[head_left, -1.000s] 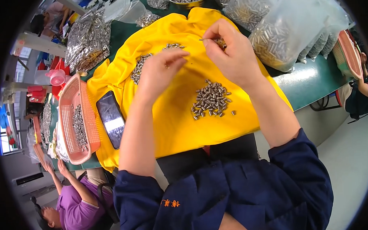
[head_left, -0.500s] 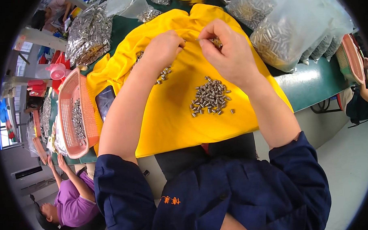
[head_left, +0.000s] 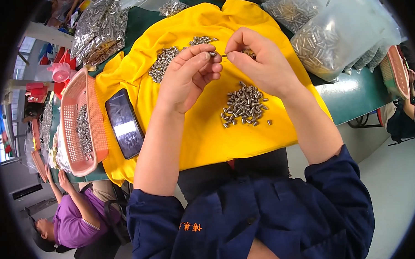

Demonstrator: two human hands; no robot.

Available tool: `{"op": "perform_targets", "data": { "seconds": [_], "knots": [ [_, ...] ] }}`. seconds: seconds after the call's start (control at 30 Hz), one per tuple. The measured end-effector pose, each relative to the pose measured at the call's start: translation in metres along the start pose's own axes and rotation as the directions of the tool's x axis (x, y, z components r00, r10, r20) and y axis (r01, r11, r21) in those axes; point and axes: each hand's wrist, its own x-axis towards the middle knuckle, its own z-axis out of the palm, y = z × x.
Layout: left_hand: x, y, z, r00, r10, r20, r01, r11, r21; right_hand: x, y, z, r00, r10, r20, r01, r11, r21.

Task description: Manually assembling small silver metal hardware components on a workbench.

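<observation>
Above the yellow cloth (head_left: 197,150), my left hand (head_left: 187,75) pinches a small metal cylinder (head_left: 212,54) between thumb and forefinger, its other fingers loosely curled. Right beside it, the thumb and forefinger of my right hand (head_left: 262,66) close on a thin dark pin (head_left: 223,55) that points at the cylinder. Whether the pin's tip has entered the cylinder is too small to tell. Small metal pieces show by my right fingers, in the palm or behind. A pile of small metal cylinders (head_left: 244,103) lies below my hands. Another pile (head_left: 164,63) sits beyond my left hand, partly hidden.
A dark phone (head_left: 124,122) lies at the cloth's left, beside a pink basket (head_left: 98,133) holding metal pieces. Bags of metal parts (head_left: 99,35) stand far left, with more clear bags (head_left: 321,45) at far right. A person in purple (head_left: 78,211) sits at the left.
My left hand has come nearer and turned, now presenting a cylinder toward my right hand. The far pile and the phone are more exposed. My right hand has moved slightly down.
</observation>
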Motion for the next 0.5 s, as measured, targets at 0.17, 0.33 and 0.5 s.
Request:
{"op": "perform_targets", "data": {
  "seconds": [0.17,0.33,0.5],
  "knots": [
    [0.0009,-0.0064,-0.0010,0.999,0.033,-0.030,-0.031,0.995,0.095,0.0011,0.0041,-0.0002,0.999,-0.040,-0.013,0.040,0.999,0.012],
    [0.0000,-0.0079,0.0014,0.999,0.035,0.008,-0.036,0.985,0.171,-0.0011,-0.0009,0.0000,0.999,0.003,0.036,-0.005,0.999,0.033],
    [0.0001,-0.0067,-0.0022,0.998,0.053,0.022,-0.056,0.984,0.167,-0.0006,0.0002,-0.0009,1.000,-0.024,0.008,0.024,0.999,-0.028]
  ]
}}
